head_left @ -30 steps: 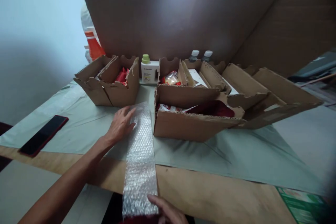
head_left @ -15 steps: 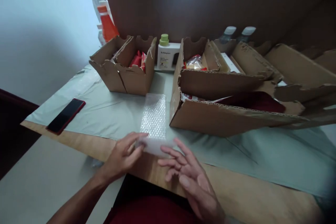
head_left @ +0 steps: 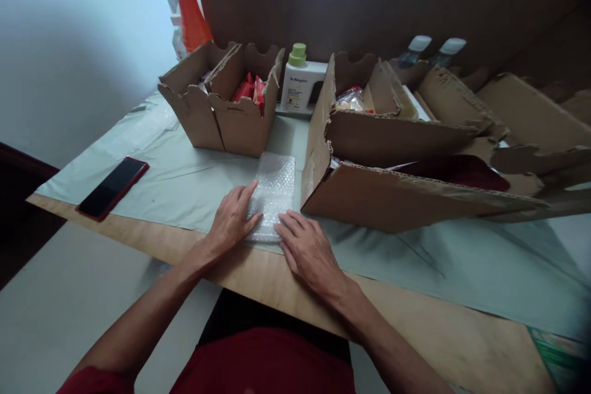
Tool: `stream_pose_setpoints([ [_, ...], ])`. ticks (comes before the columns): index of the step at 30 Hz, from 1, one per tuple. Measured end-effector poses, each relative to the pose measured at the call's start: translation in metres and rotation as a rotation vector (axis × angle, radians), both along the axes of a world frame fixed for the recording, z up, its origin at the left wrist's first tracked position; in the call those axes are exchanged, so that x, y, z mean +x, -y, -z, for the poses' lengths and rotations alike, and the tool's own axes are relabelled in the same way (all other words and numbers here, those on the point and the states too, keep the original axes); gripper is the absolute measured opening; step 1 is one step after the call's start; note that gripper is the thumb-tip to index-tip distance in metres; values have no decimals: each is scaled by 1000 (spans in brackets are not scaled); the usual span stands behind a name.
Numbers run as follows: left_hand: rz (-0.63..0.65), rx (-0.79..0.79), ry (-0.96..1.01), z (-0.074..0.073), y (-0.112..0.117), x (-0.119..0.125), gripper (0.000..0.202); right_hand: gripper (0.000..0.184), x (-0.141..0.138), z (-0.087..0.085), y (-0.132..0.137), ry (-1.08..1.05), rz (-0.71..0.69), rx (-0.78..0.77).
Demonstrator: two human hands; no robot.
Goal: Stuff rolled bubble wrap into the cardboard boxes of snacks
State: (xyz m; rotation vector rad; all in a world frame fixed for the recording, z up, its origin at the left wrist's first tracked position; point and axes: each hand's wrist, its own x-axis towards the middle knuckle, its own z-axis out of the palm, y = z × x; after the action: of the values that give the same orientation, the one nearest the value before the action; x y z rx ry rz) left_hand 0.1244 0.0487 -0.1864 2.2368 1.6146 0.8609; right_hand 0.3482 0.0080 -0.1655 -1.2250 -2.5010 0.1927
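A clear bubble wrap sheet [head_left: 276, 183] lies flat on the green cloth [head_left: 194, 181] near the table's front edge. My left hand [head_left: 231, 215] rests at its left side, thumb and fingers apart, the fingertips touching the plastic. Against its lower right part lies my right hand [head_left: 307, 250], palm down with fingers stretched out. Neither hand grips anything. Whether the bubble wrap is one layer or several I cannot tell.
Behind stand a small cardboard box [head_left: 242, 126] with red packets and a larger divided cardboard box [head_left: 392, 197]. Between them is a white bottle [head_left: 298, 86] with a green cap. A phone [head_left: 113, 188] lies left, near the wooden edge [head_left: 152, 240].
The pale translucent piece held between my hands has come down onto the bubble wrap. Both hands have moved forward and now lie on it, the right one turned palm down.
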Motion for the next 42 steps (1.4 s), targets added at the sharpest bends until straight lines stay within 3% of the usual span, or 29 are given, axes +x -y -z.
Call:
stream_pose_setpoints([
  [4, 171, 131, 50, -18, 44, -8, 59, 30, 1, -5, 1, -61, -26, -48],
  [7, 271, 79, 48, -24, 70, -10, 42, 29, 6, -13, 12, -171, -33, -219],
  [9, 244, 23, 68, -22, 75, -8, 37, 30, 11, -15, 18, -203, -10, -282],
  [13, 132, -18, 33, -10, 61, -4, 36, 34, 18, -12, 27, -215, 113, -43],
  [15, 112, 4, -15, -4, 54, -2, 37, 32, 18, -10, 28, -196, 82, 59],
  [20, 14, 119, -69, -1, 60, -1, 39, 26, 6, -5, 16, -79, -81, 8],
  [23, 135, 178, -62, -10, 71, -5, 40, 24, 3, -6, 8, -90, -66, -60],
  [27, 256, 121, 6, -18, 73, -9, 40, 27, 9, -11, 12, -150, -41, -204],
  [31, 155, 57, -31, -11, 46, -3, 36, 32, 10, -10, 17, -106, 120, 27],
  [33, 60, 34, -99, -7, 30, 1, 35, 33, 5, -10, 15, -47, 96, 90],
  [35, -22, 26, -121, -6, 21, 4, 35, 30, -1, -9, 7, 28, 13, 59],
  [37, -80, 46, -19, -9, 26, 4, 33, 26, -5, -7, -5, 56, -28, 7],
  [39, -151, 9, 229, -13, 42, 3, 33, 24, -6, -6, -16, -28, -5, -43],
  [42, -263, -290, 763, -19, 73, 6, 45, 25, -6, -10, -16, -279, 86, -140],
])
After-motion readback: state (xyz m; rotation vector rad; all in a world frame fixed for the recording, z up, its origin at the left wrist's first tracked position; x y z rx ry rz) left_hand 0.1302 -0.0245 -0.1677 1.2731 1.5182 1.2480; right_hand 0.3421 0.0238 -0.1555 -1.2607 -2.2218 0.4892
